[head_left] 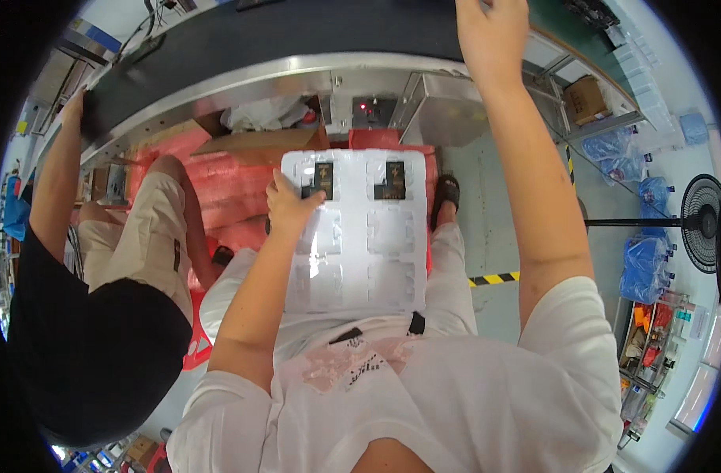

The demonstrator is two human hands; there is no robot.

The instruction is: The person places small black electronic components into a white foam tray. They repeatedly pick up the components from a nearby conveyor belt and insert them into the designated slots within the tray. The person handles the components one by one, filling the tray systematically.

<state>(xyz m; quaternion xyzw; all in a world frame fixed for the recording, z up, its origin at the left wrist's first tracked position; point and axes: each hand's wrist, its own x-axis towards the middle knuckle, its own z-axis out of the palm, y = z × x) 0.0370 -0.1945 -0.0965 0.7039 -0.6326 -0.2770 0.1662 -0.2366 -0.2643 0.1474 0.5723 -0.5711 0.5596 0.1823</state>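
Observation:
A white plastic tray [355, 236] with several moulded pockets rests on my lap. Its two far pockets each hold a flat black L-shaped piece with gold marks, like a phone battery: the left battery [323, 180] and the right battery [394, 181]. My left hand [288, 206] grips the tray's left edge, fingers at the side and thumb over the top, with the thumb tip by the left battery's lower end. Far off to the right, my right hand [498, 27] reaches over the dark conveyor belt [329, 31]. Its fingertips are cut off by the upper edge, so whatever they hold is hidden.
A metal rail [297, 69] edges the belt beyond my knees. At my left sits a person in a black top [108, 347], one hand by the belt. Below the belt is an open cardboard box [258, 142]; a black fan [701, 223] stands at the right.

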